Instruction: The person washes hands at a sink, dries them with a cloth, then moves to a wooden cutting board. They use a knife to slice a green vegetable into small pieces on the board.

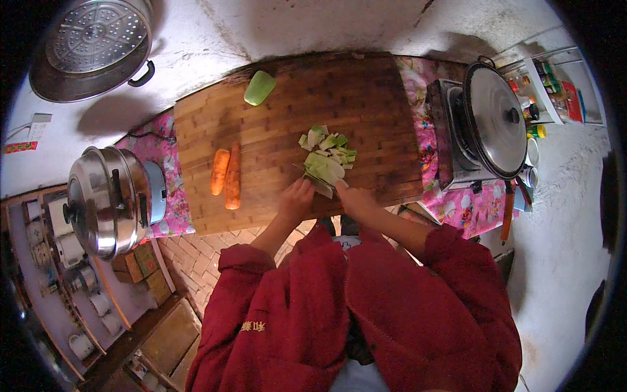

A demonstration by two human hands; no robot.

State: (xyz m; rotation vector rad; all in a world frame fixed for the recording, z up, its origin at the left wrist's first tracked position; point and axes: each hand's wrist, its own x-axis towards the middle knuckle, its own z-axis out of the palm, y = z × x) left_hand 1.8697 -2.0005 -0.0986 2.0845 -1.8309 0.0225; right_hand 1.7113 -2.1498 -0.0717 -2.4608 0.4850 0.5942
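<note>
Green slices [326, 160] under both hands' seemingly curled fingers [302, 191].

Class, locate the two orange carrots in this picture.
In the head view, the two orange carrots lie side by side on the left part of the wooden cutting board, left of the person's left hand.

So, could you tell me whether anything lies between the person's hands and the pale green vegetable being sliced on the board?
Nothing visible does. The left hand rests at the sliced vegetable, the right hand is at its near edge, apparently with a knife. The carrots and the green chunk lie off to the side.
</note>
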